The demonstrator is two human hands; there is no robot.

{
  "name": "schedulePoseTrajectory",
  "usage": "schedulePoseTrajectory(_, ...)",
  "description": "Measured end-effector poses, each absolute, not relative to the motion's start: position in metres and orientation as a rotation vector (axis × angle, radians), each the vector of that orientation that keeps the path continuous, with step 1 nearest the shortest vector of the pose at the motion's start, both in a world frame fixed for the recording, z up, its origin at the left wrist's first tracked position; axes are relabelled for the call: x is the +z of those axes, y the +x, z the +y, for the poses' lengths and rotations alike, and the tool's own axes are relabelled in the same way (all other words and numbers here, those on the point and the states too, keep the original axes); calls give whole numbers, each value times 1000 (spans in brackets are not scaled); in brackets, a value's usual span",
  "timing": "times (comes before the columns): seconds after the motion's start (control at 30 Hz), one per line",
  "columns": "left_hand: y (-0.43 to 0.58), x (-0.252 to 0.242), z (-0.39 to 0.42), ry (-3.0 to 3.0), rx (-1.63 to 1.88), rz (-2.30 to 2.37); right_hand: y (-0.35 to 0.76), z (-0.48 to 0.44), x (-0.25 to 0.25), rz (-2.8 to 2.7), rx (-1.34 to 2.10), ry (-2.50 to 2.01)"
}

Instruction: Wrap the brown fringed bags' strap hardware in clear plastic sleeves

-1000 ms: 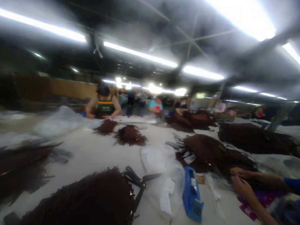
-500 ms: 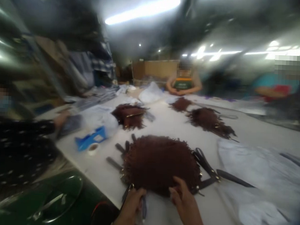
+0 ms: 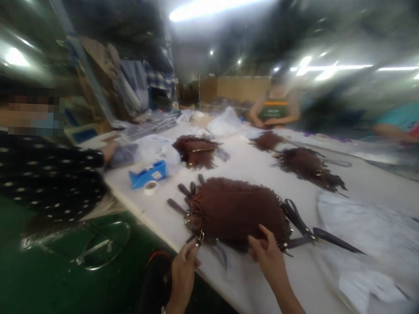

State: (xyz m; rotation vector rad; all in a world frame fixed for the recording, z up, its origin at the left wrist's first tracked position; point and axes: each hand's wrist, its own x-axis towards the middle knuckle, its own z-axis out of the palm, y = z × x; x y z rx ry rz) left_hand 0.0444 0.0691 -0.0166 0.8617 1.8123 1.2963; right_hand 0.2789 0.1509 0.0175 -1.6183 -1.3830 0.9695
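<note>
White table [image 3: 235, 163] | blue dispenser [image 3: 148, 174], tape roll [image 3: 146, 189] near bag [image 3: 240, 209] | left grip [image 3: 184, 269] pinching clasp [image 3: 201, 238] | right grip [image 3: 270, 254] spread

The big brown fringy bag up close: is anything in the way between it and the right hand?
Nothing visible stands between the right hand and the brown fringed bag; the hand overlaps its near edge in view, though touch is unclear. The left hand is at the metal clasp.

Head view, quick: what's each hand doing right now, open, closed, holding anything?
Left hand: closed, apparently holding the gold clasp.
Right hand: open, nothing visibly held, at the brown fringed bag; contact cannot be told.
</note>
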Motion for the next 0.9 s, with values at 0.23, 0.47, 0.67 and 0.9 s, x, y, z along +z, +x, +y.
schedulePoseTrajectory(0.23,44,-8,95,1865,828,2261,244,150,26,-660,1208,-1409)
schedulePoseTrajectory(0.47,50,1,121,2110,659,2356,249,192,47,-902,1079,-1393)
schedulePoseTrajectory(0.67,64,19,151,2012,743,2323,258,209,36,-975,863,-1522)
schedulePoseTrajectory(0.9,62,31,191,1905,670,2210,250,189,14,-1007,817,-1670)
